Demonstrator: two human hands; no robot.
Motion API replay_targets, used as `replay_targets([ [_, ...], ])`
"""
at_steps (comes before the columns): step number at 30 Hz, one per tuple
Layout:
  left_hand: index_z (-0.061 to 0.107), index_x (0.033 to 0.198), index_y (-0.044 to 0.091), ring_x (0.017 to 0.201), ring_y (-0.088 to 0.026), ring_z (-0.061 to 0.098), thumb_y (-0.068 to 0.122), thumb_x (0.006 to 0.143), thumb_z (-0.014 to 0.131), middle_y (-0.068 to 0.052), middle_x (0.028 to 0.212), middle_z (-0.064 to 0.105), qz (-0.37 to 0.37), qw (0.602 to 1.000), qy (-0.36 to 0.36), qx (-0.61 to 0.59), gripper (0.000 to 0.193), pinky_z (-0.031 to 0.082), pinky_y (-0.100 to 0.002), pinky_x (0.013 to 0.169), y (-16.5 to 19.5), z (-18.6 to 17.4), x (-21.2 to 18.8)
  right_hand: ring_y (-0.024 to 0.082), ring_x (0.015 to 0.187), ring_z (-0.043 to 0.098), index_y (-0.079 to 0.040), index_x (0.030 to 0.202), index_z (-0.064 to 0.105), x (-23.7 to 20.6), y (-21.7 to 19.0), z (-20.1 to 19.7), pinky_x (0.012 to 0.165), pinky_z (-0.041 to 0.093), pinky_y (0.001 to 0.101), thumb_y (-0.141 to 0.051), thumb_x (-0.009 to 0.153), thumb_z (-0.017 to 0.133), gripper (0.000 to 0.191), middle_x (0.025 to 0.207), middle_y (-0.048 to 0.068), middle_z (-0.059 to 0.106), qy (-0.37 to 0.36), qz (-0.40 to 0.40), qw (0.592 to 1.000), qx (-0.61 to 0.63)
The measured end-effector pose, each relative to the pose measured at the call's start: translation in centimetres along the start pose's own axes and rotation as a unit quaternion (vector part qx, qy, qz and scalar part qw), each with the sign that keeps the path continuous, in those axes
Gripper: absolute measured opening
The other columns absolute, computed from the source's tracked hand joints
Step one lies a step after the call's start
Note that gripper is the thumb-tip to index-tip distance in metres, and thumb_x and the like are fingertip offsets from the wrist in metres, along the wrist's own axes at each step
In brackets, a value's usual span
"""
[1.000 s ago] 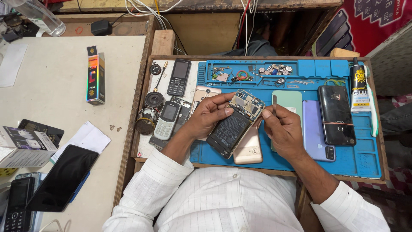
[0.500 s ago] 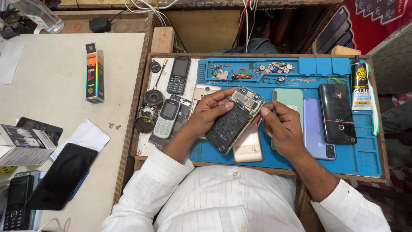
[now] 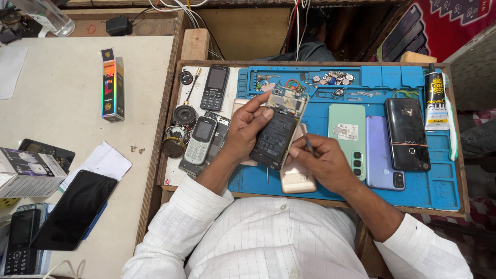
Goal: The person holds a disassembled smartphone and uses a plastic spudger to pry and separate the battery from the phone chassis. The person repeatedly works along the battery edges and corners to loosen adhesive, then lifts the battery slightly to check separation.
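over the blue mat, our left hand grips the opened phone, its long axis tilted up and away from us. our right hand, pinching a thin tool, is nearer the phone's lower end.

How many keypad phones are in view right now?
3: a black keypad phone at the tray's top left, a grey keypad phone below it, another black one on the table's bottom-left corner. Others may be hidden.

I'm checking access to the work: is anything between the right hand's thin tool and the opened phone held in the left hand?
Nothing visible. The right hand holds the thin tool beside the opened phone, which the left hand grips tilted above the blue mat.
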State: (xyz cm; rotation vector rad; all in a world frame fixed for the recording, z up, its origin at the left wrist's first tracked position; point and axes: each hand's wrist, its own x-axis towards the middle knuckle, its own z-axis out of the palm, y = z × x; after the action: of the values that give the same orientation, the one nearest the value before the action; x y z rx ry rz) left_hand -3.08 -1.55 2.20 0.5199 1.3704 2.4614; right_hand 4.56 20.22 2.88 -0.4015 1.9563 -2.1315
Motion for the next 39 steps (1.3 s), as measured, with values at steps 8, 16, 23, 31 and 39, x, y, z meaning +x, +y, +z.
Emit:
replay_targets([
  [8,0.041,0.153,-0.005,0.097,-0.012,0.073,0.014,0.106,0.059,-0.015,0.117,0.073,0.047,0.995,0.084,-0.016,0.054,0.063,-0.025,0.082,0.1,0.1,0.3,0.004,0.07,0.061,0.0,0.1,0.073,0.0,0.0,0.7,0.063,0.049,0.0217,-0.016,0.098,0.068,0.017,0.078,0.001,0.071,0.0,0.014,0.998,-0.064],
  [16,0.041,0.149,-0.002,0.094,-0.012,0.072,0.012,0.1,0.065,-0.014,0.112,0.073,0.029,0.985,0.149,-0.078,0.057,0.064,-0.026,0.081,-0.1,1.4,0.5,-0.001,0.053,0.041,0.0,0.099,0.073,-0.4,0.0,1.3,0.046,0.03,0.0211,-0.011,0.091,0.076,0.014,0.06,-0.008,0.048,0.11,0.009,0.99,-0.083],
  [23,0.062,0.12,-0.003,0.071,-0.014,0.074,0.012,0.102,0.07,-0.015,0.095,0.075,-0.117,0.984,0.011,-0.132,0.025,0.063,-0.024,0.06,0.1,0.8,-0.2,0.002,0.076,0.066,0.001,0.108,0.068,0.2,-1.1,-0.2,0.065,0.051,0.0181,-0.009,0.098,0.069,0.014,0.094,0.005,0.076,0.184,-0.094,0.978,-0.003],
  [31,0.065,0.112,-0.001,0.074,-0.017,0.076,0.016,0.1,0.07,-0.016,0.094,0.076,-0.156,0.979,0.016,-0.132,0.022,0.065,-0.024,0.063,0.3,1.2,-0.4,0.007,0.088,0.071,0.004,0.111,0.068,0.4,-0.8,-0.1,0.079,0.059,0.0205,-0.007,0.099,0.069,0.016,0.1,0.01,0.075,0.131,-0.089,0.986,0.059],
  [39,0.065,0.113,-0.001,0.076,-0.017,0.076,0.015,0.098,0.071,-0.015,0.095,0.075,-0.132,0.982,0.045,-0.125,0.022,0.066,-0.025,0.066,0.1,1.3,-0.2,0.003,0.078,0.065,0.004,0.111,0.068,0.3,-0.6,0.6,0.067,0.053,0.0161,-0.003,0.094,0.073,0.019,0.095,0.008,0.074,0.091,-0.055,0.994,0.038],
])
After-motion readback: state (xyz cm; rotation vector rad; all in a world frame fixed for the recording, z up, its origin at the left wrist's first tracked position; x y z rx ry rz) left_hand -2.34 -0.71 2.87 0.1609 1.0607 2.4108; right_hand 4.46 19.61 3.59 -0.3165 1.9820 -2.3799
